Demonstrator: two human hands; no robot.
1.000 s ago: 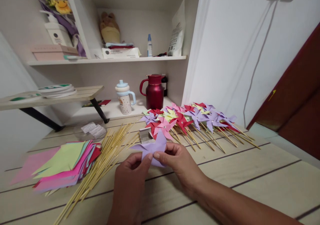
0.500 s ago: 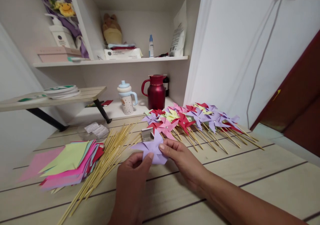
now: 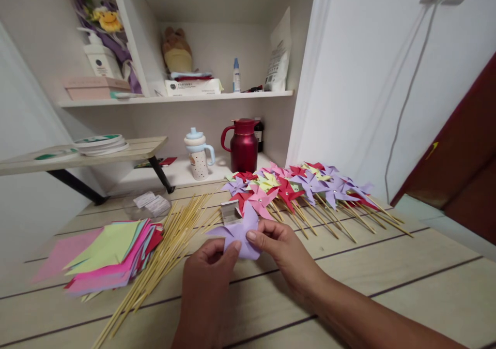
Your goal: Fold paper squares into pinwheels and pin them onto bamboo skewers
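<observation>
**Two hands folding a purple paper pinwheel at a wooden table**

Nearest the camera, the left hand (image 3: 205,276) and right hand (image 3: 282,248) meet over a pale plank table (image 3: 387,287). Both pinch a purple pinwheel (image 3: 238,232) between thumb and fingers, the thumbs pressing its centre; it sits just above the table, in the middle of the view, with no stick on it.

Left of the hands lies a loose bundle of bamboo sticks (image 3: 163,256), fanned diagonally. Further left is a stack of paper squares (image 3: 108,253) (pink, lime, red, blue). Just behind the pinwheel stands a small open box (image 3: 229,212).

Beyond the right hand, a row of finished pinwheels (image 3: 298,186) on sticks spreads across the table in red, pink, purple and yellow.

At the back, on a low white ledge, stand a spouted cup (image 3: 197,153) and a red flask (image 3: 244,145). Above them a shelf (image 3: 174,98) holds a plush toy, bottles and boxes.
</observation>
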